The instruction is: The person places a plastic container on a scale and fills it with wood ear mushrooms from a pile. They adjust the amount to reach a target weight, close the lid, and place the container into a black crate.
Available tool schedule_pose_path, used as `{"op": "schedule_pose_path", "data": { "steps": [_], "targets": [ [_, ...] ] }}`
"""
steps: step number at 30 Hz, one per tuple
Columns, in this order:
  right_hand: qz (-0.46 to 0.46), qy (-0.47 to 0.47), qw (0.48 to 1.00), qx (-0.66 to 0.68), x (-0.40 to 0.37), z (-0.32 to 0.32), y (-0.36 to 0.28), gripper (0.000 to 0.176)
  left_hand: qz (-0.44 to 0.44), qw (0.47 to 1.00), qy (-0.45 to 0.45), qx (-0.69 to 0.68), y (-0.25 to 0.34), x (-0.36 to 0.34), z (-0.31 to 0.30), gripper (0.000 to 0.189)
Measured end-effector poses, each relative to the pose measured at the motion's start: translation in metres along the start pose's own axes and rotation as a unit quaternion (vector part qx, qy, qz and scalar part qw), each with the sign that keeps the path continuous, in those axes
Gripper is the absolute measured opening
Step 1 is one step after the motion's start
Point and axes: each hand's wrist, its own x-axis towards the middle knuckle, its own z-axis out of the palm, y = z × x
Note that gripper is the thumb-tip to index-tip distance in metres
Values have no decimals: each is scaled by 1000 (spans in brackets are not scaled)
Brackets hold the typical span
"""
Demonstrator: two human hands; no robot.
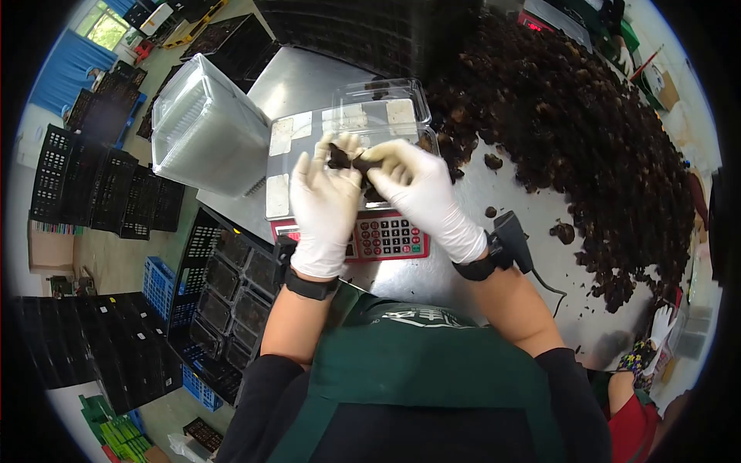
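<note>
My left hand [323,204], in a white glove, is turned palm up with its fingers curled around a dark brown mushroom piece [337,157]. Facing it, my gloved right hand [417,179] pinches another dark mushroom piece [365,164] between thumb and fingers. Both hands are above a weighing scale [279,197] with a red keypad panel [392,235]. Under and behind my right hand, a clear plastic container [421,104] rests on the scale, partly hidden, with dark pieces in it.
A large heap of dark mushrooms [571,147] spreads over the metal table [505,189] to the right, with loose pieces near it. At left stands a stack of clear containers [204,127]. Lower left, a black crate [197,255] holds filled boxes. Another person's gloved hand [661,324] shows at right.
</note>
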Motion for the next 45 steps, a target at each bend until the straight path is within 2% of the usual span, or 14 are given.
{"op": "schedule_pose_path", "data": {
  "steps": [6,8,9,11,12,13,16,19,22,25,28,30,37,45],
  "targets": [
    [99,2,994,36,-36,-38,12,36,167,954,-70,240,2,-22,8,43],
    [244,-81,919,298,-59,-55,-4,45,190,875,-168,413,-24,-39,15,42],
    [284,-95,857,418,-70,-59,-2,46,8,879,-175,443,-35,-57,27,45],
    [240,-59,887,390,-104,-54,31,47,-47,700,-321,636,-59,-72,37,54],
    [219,-24,912,346,-124,-55,44,43,86,484,-437,753,-69,-73,36,61],
    [202,12,933,298,-143,-56,58,42,78,480,-455,746,-73,-72,34,63],
    [323,77,808,486,-201,-104,56,33,59,464,-473,747,-77,-65,35,65],
    [333,193,907,171,-262,-143,33,35,143,417,-412,797,-66,-40,31,53],
    [433,291,843,131,-346,-190,36,31,211,397,-337,827,-47,-10,30,40],
    [427,132,878,-174,-395,-225,30,27,185,374,-309,855,-29,20,19,42],
    [334,171,806,-458,-354,-227,25,31,149,284,-343,883,-22,28,8,46],
    [281,210,834,-426,-294,-224,37,40,78,339,-299,889,-21,24,9,44],
    [83,18,939,-332,-74,-132,111,46,132,323,-229,909,-10,16,-3,45],
    [35,-63,951,-302,-51,-49,155,32,136,330,-188,915,-10,13,-1,47]
  ]
}}
